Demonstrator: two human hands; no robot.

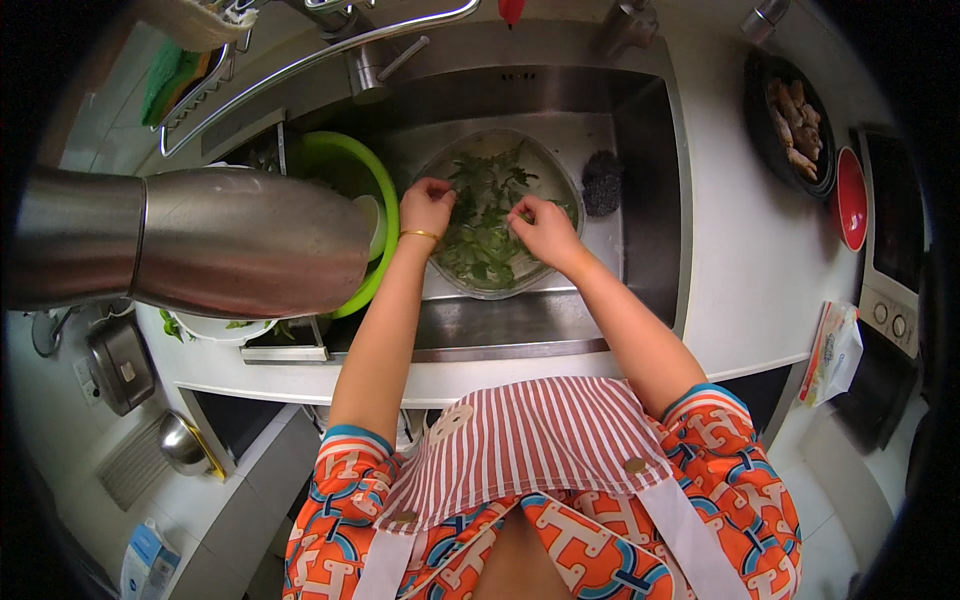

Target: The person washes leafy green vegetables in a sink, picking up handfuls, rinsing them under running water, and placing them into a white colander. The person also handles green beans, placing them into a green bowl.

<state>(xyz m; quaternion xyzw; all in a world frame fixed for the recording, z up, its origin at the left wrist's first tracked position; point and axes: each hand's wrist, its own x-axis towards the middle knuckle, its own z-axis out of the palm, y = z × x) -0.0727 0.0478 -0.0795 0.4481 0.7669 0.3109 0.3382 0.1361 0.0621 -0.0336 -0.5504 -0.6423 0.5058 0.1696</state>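
A round metal basin [550, 262] with water and leafy green herbs [491, 247] stands in a stainless steel sink [645, 225]. My left hand [427, 206] is over the basin's left side, fingertips pinched together at the edge of the leaves; whether they hold a sprig is unclear. On the right side of the basin, my right hand [547, 231] has its thumb and fingers closed on a small piece of the green herb. A bright green plastic basket [386, 195] stands left of my left hand, partly hidden by a large metal cylinder.
The large metal cylinder [255, 241] juts in from the left. A faucet [367, 71] and a wire rack [300, 56] are above the sink. A dark scouring pad [602, 184] lies right of the basin. A black dish with raw meat [799, 131] and a red bowl [850, 199] stand on the right counter.
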